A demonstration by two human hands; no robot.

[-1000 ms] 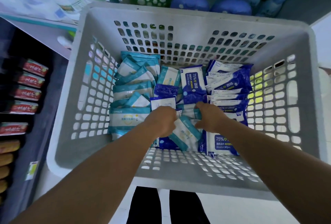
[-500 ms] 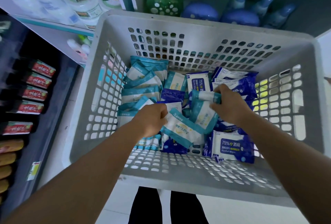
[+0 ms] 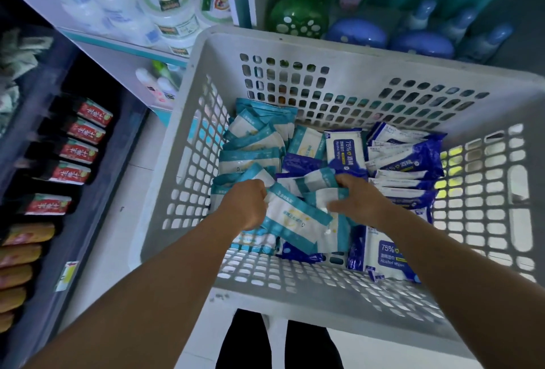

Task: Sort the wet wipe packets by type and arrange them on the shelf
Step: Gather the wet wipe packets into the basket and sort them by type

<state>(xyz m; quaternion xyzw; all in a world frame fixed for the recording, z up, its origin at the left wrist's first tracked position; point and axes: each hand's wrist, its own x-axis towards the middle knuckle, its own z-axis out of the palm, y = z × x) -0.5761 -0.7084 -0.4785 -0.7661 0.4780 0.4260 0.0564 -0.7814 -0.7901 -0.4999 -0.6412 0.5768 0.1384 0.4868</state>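
Head view: I see both hands down in the basket. My left hand is curled, gripping the corner of a teal packet lifted above the pile. My right hand pinches a second teal packet at mid-basket, fingers curled over its edge. Teal packets lie stacked at the left wall; blue packets are stacked at the right. A shelf with white tubs stands beyond the basket's left corner.
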